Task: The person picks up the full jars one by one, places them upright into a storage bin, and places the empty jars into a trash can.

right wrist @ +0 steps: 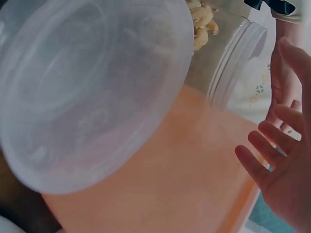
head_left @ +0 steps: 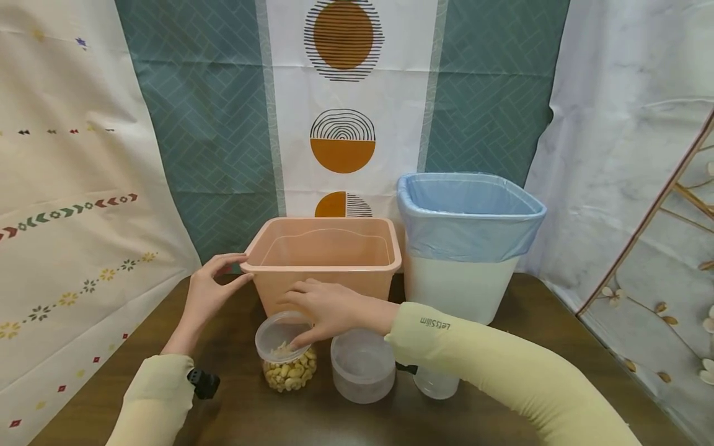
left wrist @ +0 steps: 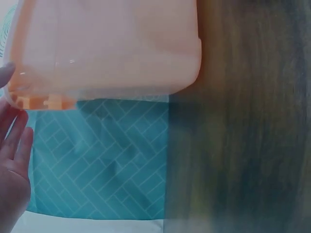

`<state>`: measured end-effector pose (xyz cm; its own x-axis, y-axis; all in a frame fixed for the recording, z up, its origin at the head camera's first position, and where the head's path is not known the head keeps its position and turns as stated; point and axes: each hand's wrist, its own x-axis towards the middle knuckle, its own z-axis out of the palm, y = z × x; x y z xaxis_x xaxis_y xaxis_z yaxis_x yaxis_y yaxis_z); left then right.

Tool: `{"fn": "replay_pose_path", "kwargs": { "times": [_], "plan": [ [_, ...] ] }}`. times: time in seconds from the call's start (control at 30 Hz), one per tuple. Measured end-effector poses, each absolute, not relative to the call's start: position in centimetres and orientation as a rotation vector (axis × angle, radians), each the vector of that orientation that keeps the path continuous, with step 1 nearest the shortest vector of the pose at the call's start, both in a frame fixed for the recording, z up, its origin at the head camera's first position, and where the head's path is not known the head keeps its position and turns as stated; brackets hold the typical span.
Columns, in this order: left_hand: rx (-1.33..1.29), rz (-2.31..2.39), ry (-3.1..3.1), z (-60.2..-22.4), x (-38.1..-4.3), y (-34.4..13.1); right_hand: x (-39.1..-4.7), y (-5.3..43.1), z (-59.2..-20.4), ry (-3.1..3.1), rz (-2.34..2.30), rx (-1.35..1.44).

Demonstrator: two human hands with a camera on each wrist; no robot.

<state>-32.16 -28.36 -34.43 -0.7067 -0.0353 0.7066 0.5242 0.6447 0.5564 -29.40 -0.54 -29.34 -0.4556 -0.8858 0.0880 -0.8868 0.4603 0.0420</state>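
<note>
My left hand [head_left: 209,291] pinches the left corner of the rim of a peach plastic bin [head_left: 320,270], its thumb in front and fingers behind; in the left wrist view, fingers [left wrist: 19,138] lie under the bin's edge. Above a clear jar of cashew nuts [head_left: 290,373] hovers my right hand [head_left: 323,306], palm down, holding nothing. In the right wrist view its fingers [right wrist: 269,145] are spread and relaxed, apart from the jar's rim [right wrist: 235,63]. A translucent round container [head_left: 362,375] stands to the jar's right, under my right wrist.
Another clear container [head_left: 437,383] is partly hidden below my right forearm. At the back right stands a white waste bin [head_left: 457,285] with a blue liner [head_left: 471,238]. Patterned curtains [head_left: 346,93] hang behind the dark wooden table [head_left: 234,409].
</note>
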Motion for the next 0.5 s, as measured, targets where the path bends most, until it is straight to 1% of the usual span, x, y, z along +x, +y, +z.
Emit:
{"fn": "replay_pose_path", "kwargs": {
  "times": [0.5],
  "plan": [
    [-0.44,-1.008,-1.982,-35.0,-31.9,-26.6,-30.0,-3.3,-31.7,-2.665,-0.056,1.66]
  ]
}}
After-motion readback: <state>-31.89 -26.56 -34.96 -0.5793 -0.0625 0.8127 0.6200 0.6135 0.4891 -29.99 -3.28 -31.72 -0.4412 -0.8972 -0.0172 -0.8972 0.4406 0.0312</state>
